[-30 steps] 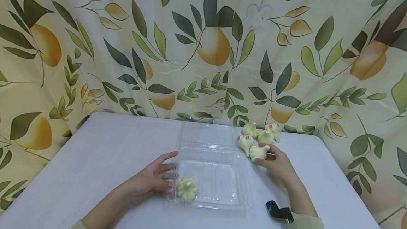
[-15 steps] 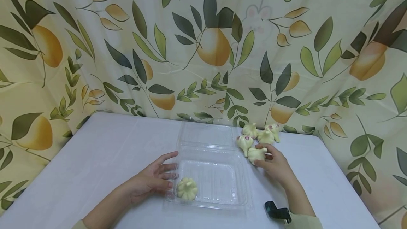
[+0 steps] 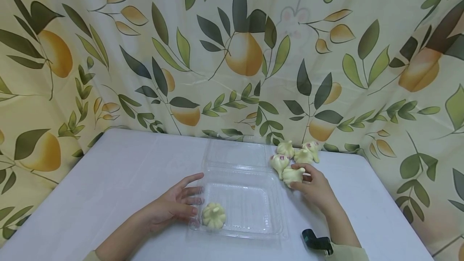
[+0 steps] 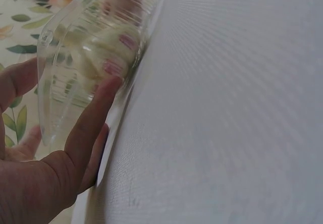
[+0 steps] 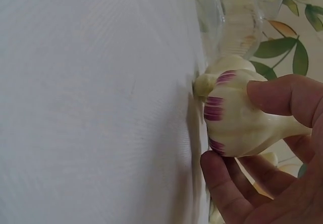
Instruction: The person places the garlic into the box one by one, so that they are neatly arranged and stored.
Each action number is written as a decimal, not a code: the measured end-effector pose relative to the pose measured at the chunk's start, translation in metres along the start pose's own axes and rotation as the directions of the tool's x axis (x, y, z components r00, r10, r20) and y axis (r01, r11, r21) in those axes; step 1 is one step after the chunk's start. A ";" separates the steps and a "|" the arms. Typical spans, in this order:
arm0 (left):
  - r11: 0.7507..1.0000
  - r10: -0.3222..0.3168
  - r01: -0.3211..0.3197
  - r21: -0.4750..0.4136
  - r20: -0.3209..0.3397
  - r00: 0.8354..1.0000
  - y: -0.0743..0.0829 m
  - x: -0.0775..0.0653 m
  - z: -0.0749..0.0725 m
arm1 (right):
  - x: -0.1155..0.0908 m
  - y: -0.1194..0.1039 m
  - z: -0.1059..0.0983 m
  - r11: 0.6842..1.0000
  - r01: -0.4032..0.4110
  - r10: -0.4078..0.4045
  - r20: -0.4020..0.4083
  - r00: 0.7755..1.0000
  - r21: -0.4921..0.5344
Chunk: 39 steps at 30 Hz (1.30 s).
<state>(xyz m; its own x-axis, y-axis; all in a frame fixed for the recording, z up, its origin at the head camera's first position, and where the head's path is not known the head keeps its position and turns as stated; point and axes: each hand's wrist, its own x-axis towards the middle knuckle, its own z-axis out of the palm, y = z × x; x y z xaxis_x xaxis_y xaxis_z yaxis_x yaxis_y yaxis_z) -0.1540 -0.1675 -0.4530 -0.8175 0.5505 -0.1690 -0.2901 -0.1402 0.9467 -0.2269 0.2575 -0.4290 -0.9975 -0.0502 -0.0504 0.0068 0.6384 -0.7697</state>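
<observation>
My right hand [image 3: 314,185] pinches a garlic bulb [image 3: 292,176] between thumb and fingers at the near side of the pile. In the right wrist view, purple streaks show on this garlic bulb [image 5: 237,115], its stem toward the palm. A clear plastic clamshell container [image 3: 250,233] lies with its lid [image 3: 237,153] folded back. One more garlic bulb [image 3: 214,215] sits in the container's near left corner. My left hand [image 3: 170,206] rests against the container's left side, fingers extended. In the left wrist view, its thumb [image 4: 93,115] lies along the clear wall.
Several garlic bulbs [image 3: 303,155] are heaped at the table's back right, beside the lid. A black device [image 3: 317,241] sits at the right sleeve [image 3: 346,253]. The white table [image 3: 119,172] ends against a fruit-patterned cloth [image 3: 217,71].
My right hand has shifted the garlic bulb slightly left and toward me. The left hand and container have stayed in place.
</observation>
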 end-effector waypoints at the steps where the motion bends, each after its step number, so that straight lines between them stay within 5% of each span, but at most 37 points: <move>1: 1.000 0.000 0.000 0.000 0.000 1.000 0.000 0.000 0.000 | 0.000 -0.001 0.000 1.000 0.001 -0.001 -0.001 1.000 -0.001; 39: 1.000 -0.011 0.012 0.006 -0.029 1.000 0.001 -0.002 0.002 | -0.008 -0.032 0.003 0.997 0.080 -0.080 0.004 0.997 0.005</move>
<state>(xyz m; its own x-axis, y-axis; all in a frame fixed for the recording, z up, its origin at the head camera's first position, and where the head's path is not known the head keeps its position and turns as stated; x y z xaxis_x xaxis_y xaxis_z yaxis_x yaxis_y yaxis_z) -0.1521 -0.1671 -0.4518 -0.8280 0.5284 -0.1876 -0.2966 -0.1288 0.9463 -0.2184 0.2352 -0.4060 -0.9946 -0.1038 0.0089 -0.0726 0.6287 -0.7743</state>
